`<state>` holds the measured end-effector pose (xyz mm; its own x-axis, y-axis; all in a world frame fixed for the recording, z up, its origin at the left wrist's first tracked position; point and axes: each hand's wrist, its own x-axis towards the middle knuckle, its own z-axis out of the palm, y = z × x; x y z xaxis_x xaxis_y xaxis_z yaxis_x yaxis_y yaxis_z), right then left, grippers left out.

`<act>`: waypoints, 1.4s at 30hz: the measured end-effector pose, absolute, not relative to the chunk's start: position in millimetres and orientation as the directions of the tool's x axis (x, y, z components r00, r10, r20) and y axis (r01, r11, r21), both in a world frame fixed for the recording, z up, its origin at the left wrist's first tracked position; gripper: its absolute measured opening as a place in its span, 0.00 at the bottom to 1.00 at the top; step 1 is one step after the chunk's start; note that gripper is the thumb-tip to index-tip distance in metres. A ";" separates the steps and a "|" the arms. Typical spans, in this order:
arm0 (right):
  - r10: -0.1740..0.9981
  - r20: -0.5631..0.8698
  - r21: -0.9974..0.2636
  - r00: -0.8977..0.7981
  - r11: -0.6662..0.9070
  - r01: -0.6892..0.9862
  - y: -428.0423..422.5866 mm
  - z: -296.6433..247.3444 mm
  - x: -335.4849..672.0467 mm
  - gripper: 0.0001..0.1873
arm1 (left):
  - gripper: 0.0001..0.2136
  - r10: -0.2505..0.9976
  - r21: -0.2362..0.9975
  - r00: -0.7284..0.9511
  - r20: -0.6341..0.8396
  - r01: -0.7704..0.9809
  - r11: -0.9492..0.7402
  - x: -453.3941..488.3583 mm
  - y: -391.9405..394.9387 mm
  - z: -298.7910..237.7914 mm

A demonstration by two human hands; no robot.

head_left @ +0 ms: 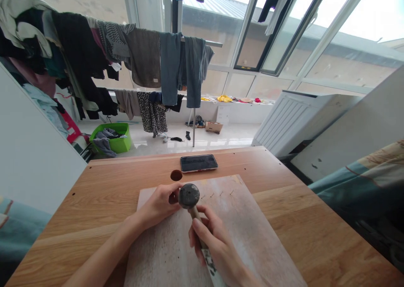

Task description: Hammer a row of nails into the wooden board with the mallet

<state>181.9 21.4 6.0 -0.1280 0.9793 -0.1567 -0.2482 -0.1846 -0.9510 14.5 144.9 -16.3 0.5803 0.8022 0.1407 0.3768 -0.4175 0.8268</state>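
Observation:
My right hand is wrapped around the handle of a hammer, whose dark round head faces up toward me. Just left of that head, my left hand rests on a pale worn board, its thumb and fingers pinched together. The hammer head covers the fingertips, so whatever they pinch is hidden. To the right of the hammer, several thin nails stick up in a row near the board's far edge. Small dark holes dot the board's lower left part.
Beneath the board is a wooden table with a round hole. A phone lies beyond the board. Farther off are a rack of hanging clothes, a green basin on the floor and a white ribbed cabinet.

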 end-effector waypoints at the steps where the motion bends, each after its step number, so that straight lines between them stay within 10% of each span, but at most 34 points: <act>1: 0.980 -0.148 -0.951 -0.131 -0.178 -0.254 21.0 5.9 181.2 0.27 | 0.06 0.803 0.828 0.579 0.140 0.376 -0.416 14.7 144.4 -15.0; 19: 0.993 -0.103 -0.930 0.065 -0.073 -0.361 23.0 12.4 199.3 0.23 | 0.11 0.762 0.708 0.600 0.243 0.427 -0.562 13.8 141.5 -7.6; 32: 0.943 -0.071 -0.917 0.324 0.066 -0.393 28.3 27.2 223.9 0.14 | 0.04 0.127 -0.194 0.946 0.298 0.191 -0.962 67.3 39.1 3.2; 42: 0.959 -0.090 -0.911 0.270 0.031 -0.411 29.4 20.9 217.8 0.16 | 0.09 0.337 0.027 0.931 0.140 0.337 -0.941 31.1 71.7 39.7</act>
<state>217.8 29.4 20.9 0.2700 0.9587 -0.0896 -0.4111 0.0306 -0.9111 31.1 71.7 39.7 0.9309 0.3373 0.1399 0.3369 -0.9411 0.0270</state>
